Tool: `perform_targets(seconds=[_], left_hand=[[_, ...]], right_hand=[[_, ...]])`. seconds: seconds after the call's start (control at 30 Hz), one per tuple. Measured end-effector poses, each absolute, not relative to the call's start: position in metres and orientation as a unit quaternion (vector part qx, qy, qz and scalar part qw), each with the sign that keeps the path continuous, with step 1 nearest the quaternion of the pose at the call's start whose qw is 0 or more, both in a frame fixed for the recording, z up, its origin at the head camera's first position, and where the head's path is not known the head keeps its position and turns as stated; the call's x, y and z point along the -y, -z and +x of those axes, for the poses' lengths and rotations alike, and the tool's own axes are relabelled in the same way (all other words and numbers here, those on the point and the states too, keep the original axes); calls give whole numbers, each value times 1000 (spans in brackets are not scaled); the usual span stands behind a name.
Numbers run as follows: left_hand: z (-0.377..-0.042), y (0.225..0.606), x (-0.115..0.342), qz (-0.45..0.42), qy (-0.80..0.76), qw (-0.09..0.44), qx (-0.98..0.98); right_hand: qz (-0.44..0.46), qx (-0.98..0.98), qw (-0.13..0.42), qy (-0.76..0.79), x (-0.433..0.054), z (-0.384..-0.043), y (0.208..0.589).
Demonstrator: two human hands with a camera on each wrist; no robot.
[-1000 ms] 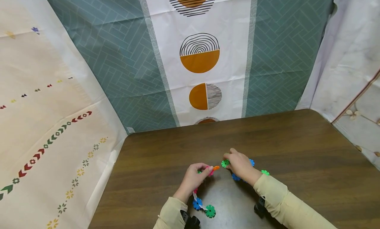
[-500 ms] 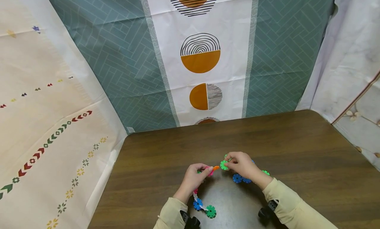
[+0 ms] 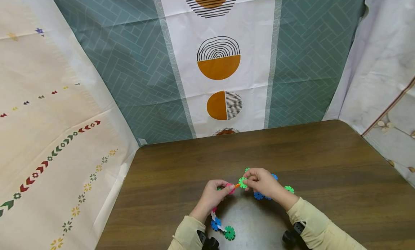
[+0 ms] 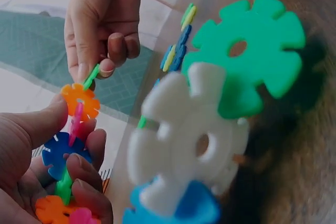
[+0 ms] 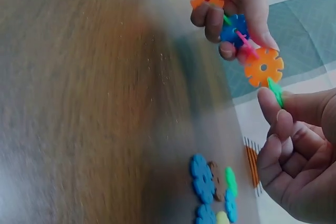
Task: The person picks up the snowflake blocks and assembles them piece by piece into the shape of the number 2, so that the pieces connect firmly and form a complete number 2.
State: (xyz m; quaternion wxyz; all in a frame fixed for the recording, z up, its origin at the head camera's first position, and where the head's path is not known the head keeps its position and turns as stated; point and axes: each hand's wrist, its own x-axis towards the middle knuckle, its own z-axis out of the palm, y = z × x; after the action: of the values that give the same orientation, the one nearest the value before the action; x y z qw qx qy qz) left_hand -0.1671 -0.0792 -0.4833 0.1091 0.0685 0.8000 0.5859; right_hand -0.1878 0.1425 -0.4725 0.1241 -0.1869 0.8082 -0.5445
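Note:
My left hand (image 3: 211,194) holds a chain of slotted flower-shaped plastic discs, its fingers curled round a blue disc (image 4: 62,155). The thumb lies by the orange disc (image 5: 264,67) at the chain's upper end. A pink disc (image 4: 76,121) links the blue and orange ones. Between thumb and fingertips, my right hand (image 3: 264,182) pinches a green disc (image 3: 242,182), seen edge-on in both wrist views. Its edge meets the orange disc's rim. The chain's other end hangs down to a blue disc (image 3: 216,224), a white disc (image 4: 178,140) and a darker green disc (image 3: 230,233).
Several loose discs lie on the brown wooden table (image 3: 175,163) under and beyond the right hand, among them a blue disc (image 3: 258,195), a light green disc (image 3: 289,189) and a brown disc (image 5: 215,181). A patterned cloth (image 3: 136,70) hangs behind the table's far edge.
The right hand has drawn back from the loose discs and turned, carrying the green disc left to the orange one. The left hand has hardly moved.

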Motion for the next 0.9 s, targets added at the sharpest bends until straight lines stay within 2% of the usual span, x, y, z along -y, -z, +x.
perform_targets(seconds=[0.33,0.47,0.63,0.9], left_hand=[[-169,480,79,46,-593,97,-798],[-170,480,80,42,-587,97,-803],[-170,481,83,33,-577,101,-810],[-169,483,83,43,-577,106,-808]], right_hand=[[-174,-830,100,520,-134,-192,469],[-161,-880,38,444,-138,-202,467],[-155,-947,-50,277,-143,-213,474],[-167,-965,-74,185,-140,-220,489]])
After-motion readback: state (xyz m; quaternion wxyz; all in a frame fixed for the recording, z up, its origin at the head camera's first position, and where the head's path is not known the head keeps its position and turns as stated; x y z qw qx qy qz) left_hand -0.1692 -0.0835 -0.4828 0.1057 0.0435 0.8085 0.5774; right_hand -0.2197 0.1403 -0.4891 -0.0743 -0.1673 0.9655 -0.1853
